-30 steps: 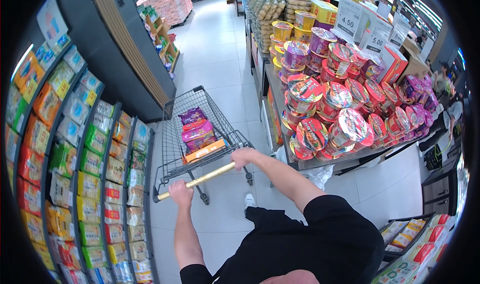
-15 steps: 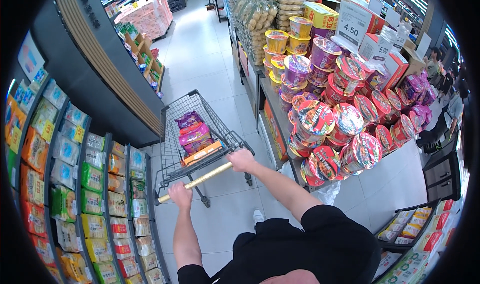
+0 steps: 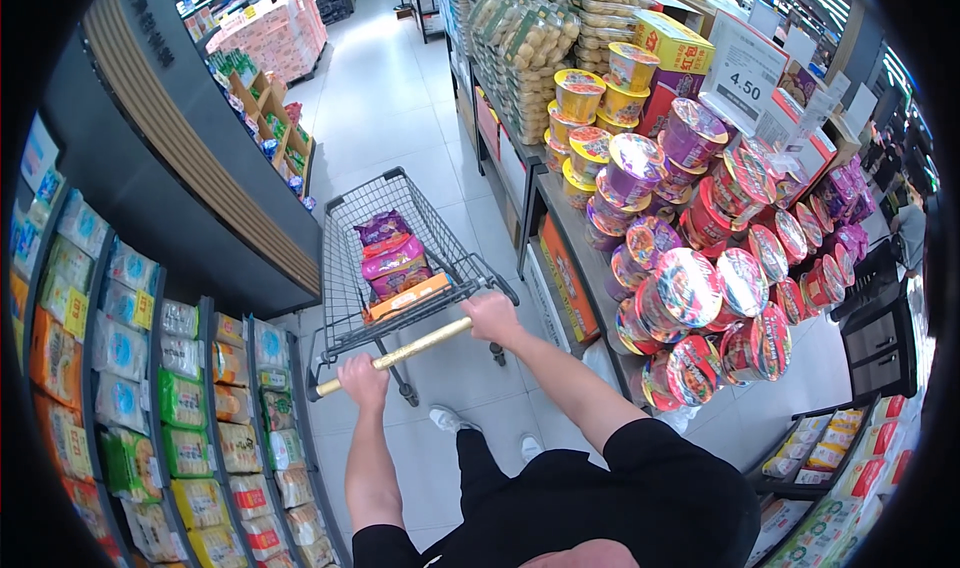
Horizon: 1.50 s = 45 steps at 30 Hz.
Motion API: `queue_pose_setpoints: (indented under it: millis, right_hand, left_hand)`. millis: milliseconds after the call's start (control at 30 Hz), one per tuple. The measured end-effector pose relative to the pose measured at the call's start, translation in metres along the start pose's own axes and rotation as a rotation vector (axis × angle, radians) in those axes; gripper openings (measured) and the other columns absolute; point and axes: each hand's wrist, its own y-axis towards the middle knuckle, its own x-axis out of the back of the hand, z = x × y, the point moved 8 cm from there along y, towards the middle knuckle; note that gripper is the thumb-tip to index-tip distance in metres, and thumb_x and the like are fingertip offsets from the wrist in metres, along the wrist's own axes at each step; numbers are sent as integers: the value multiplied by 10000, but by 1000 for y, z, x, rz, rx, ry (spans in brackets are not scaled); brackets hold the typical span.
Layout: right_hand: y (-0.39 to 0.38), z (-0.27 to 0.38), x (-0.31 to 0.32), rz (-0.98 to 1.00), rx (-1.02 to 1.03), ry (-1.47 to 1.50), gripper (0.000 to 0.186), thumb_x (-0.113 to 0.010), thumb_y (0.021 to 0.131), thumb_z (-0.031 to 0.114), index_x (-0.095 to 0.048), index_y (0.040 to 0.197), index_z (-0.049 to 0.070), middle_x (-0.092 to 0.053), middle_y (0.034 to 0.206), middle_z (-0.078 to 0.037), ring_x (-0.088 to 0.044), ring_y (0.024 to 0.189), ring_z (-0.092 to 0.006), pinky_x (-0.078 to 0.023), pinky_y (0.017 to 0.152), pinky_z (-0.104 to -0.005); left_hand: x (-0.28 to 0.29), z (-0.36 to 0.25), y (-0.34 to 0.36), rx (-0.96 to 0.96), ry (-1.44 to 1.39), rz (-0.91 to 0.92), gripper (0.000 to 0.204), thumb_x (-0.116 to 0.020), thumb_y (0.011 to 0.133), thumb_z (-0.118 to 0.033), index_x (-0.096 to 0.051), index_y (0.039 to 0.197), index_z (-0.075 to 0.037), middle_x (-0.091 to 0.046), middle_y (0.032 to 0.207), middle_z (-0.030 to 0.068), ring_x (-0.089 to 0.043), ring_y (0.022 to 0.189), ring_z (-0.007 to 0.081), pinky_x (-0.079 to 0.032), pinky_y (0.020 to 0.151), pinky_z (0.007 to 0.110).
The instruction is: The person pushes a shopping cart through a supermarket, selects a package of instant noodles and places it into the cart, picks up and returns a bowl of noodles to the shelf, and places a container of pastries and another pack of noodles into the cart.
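The left hand [image 3: 363, 378] and the right hand [image 3: 490, 316] are both curled around the gold handlebar [image 3: 420, 350], fingers wrapped over it with no visible slack; the undersides of both grips are hidden. The right hand covers the bar's right end, while the left sits in from the other end, leaving a short stub bare. The wire shopping cart [image 3: 362, 189] lies straight ahead of this grip. The relation that counts is bar to basket: the bar runs crosswise, its right end farther forward, and the basket's long axis leads away from it, leaning slightly left toward the grey pillar [image 3: 200, 168]. Neither hand is clearly nearer the load: an orange box [image 3: 408, 299] lies just beyond the bar, then a pink package [image 3: 393, 263], then a dark purple packet [image 3: 381, 229]. Farther out, red instant-noodle tubs [image 3: 683, 286] stand to the right, on the right arm's side.
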Motion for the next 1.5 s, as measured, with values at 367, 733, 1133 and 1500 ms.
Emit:
queue_pose_setpoints:
  millis: [367,733,1133,1500]
  right_hand:
    - [106,-48,-58,163,-138,-206,99,-662,695,114,-655,792,132,-666,794,-46,-672,805,-219,-424,844,-419]
    - [178,-85,-89,225,-333,-251,119,-660,759,110,-692,856,171,-667,894,-45,-630,920,-224,-378,833,-420]
    - [257,-150,-137,545,-381,-176,168,-674,705,202,-758,841,151,-728,852,-105,-712,846,-264,-548,753,-391]
    - [357,-224,-186,848,-265,-82,292,-695,681,312,-749,913,144,-727,860,-97,-698,846,-289,-546,763,-405]
  left_hand:
    - [-84,34,123,-57,-144,89,70,-643,683,-90,-581,654,-101,-616,694,74,-585,750,272,-388,717,410]
    - [-152,69,218,-112,-278,512,165,-698,697,-192,-671,831,-98,-646,813,101,-609,921,311,-468,821,445]
    - [-216,136,297,-86,134,966,298,-632,783,-356,-757,894,-110,-726,909,142,-697,890,324,-552,786,421]
    - [-265,129,382,-32,194,796,198,-616,745,-225,-755,824,-107,-723,843,129,-702,828,303,-553,744,411]
